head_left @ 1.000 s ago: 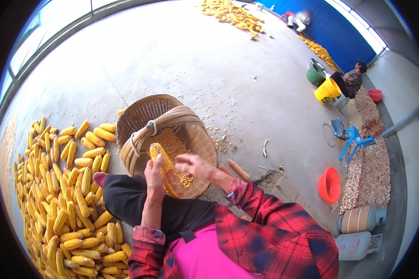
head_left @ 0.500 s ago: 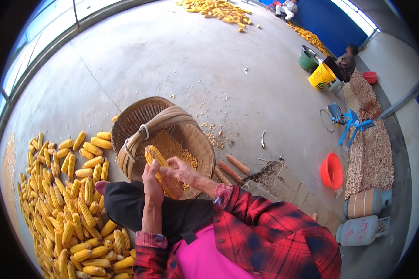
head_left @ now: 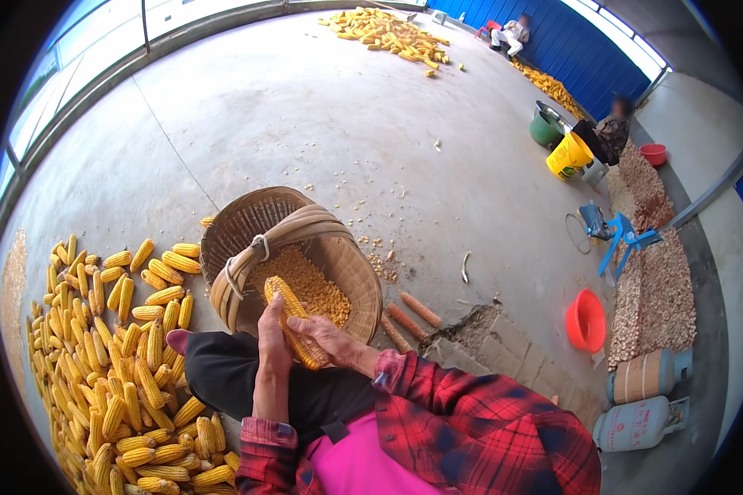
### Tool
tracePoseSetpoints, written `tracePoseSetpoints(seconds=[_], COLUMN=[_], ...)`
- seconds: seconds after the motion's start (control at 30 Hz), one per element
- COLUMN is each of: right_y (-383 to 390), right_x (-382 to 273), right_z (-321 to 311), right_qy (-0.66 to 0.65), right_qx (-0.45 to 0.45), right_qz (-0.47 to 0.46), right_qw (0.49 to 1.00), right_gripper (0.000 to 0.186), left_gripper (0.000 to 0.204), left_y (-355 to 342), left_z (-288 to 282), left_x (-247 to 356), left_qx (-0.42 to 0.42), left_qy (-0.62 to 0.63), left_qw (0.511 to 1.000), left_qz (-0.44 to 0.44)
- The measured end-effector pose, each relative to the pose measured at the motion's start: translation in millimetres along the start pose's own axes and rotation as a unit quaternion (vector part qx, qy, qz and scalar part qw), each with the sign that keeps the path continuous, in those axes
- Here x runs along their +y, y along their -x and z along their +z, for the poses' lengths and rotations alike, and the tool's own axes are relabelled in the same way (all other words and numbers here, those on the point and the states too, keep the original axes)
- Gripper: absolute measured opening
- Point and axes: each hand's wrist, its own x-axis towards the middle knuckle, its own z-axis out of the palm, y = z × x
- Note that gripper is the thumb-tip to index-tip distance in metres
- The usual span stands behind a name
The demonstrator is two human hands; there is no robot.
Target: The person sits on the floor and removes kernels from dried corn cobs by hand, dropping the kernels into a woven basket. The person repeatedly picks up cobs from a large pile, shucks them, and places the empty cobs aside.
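Observation:
A yellow corn cob, its kernels still on where it shows, slants over my lap at the near edge of the basket. My left hand is wrapped round its left side. Across its lower half lies my right hand, fingers bent and pressed onto the kernels; part of the cob is hidden beneath. Just beyond is a round wicker basket with a thick bent handle. Loose yellow kernels cover part of its bottom.
A big heap of corn cobs lies at left. Stripped reddish cobs rest beside the basket, near broken floor. To the right are a red basin, gas cylinders and a blue stool. Two people sit farther off.
My right hand has slid lower along the cob, toward me. The cob sits slightly closer to my lap, still held in my left hand. The whole view has shifted a little.

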Motion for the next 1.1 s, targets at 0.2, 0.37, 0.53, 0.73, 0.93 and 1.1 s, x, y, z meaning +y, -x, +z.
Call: tracePoseSetpoints(seconds=[0.2, 0.37, 0.53, 0.73, 0.93, 1.1], right_y=[12, 13, 19, 24, 18, 17], right_x=[-7, -26, -19, -13, -18, -15], right_z=[8, 23, 33, 22, 18, 20], right_qy=[0.064, 0.239, 0.103, 0.099, 0.165, 0.213], right_qx=[-0.016, 0.059, 0.017, 0.011, 0.026, 0.035], right_qz=[0.003, -0.06, -0.052, -0.053, -0.089, -0.1], right_qw=[0.998, 0.967, 0.993, 0.994, 0.982, 0.971], right_gripper=[0.043, 0.045, 0.041, 0.043, 0.046, 0.041], left_gripper=[0.032, 0.029, 0.028, 0.04, 0.032, 0.029], left_y=[-9, -2, -7, -5, -7, -5], left_z=[-11, 3, -13, -8, -1, -5], left_x=[-2, -3, 0, 2, 1, 0], left_qx=[0.0, -0.035, -0.059, -0.068, -0.016, 0.02], left_qy=[-0.034, -0.114, -0.08, 0.003, -0.119, -0.103], left_qw=[0.997, 0.988, 0.994, 0.998, 0.984, 0.989], left_qz=[0.062, 0.094, 0.044, 0.01, 0.132, 0.104])
